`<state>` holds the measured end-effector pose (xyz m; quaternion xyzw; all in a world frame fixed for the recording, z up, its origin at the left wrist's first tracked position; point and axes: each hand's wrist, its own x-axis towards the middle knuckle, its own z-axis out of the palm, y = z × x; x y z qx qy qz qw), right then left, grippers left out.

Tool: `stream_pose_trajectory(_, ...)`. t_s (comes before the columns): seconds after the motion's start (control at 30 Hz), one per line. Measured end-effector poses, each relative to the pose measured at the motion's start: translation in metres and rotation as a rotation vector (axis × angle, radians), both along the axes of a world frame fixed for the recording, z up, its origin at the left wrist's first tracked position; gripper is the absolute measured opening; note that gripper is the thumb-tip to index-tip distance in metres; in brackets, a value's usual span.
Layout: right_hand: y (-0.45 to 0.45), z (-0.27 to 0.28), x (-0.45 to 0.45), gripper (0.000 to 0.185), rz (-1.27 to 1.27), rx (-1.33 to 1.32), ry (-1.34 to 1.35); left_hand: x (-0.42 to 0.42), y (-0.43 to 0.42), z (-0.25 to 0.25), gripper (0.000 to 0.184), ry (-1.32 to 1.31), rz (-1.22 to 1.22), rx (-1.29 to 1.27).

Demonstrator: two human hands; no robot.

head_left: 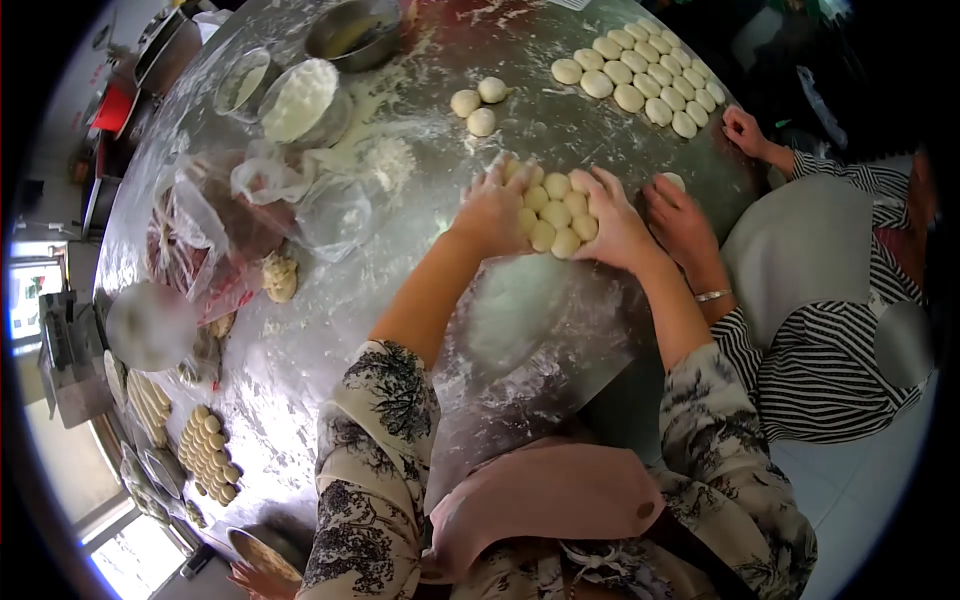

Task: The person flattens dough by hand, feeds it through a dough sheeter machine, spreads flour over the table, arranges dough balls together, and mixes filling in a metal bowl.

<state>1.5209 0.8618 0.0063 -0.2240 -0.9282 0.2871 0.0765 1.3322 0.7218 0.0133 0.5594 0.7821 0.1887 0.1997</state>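
Observation:
A tight cluster of small round dough balls [556, 212] lies near the middle of the floured metal table. My left hand [493, 212] is curved round the cluster's left side, and my right hand [612, 222] presses against its right side. Both hands touch the outer balls and squeeze the group from either side. Just beyond, three dough balls [481, 122] sit together. White flour [515, 305] is spread on the table on the near side of the cluster.
Flattened dough pieces [629, 98] stand in rows at the back right. A co-worker's hand [683, 215] is close beside my right hand. Flour bowl [300, 100], metal bowl [353, 35] and plastic bags [215, 225] are at left; more dough pieces [208, 455] lie lower left.

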Motion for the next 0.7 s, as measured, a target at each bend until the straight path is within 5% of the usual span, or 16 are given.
stream_pose_trajectory(0.13, 0.027, 0.017, -0.009, 0.111, 0.105, -0.167, -0.071, -0.002, -0.002, 0.015, 0.124, -0.048, 0.072, -0.088)
stream_pose_trajectory(0.37, 0.014, 0.019, 0.0, 0.115, 0.056, -0.273, -0.055, 0.001, -0.096, 0.009, 0.118, -0.441, 0.397, 0.145)
stream_pose_trajectory(0.7, -0.061, 0.021, -0.028, 0.097, 0.06, 0.341, 0.035, 0.099, -0.353, 0.007, 0.087, -0.417, 1.133, 0.225)
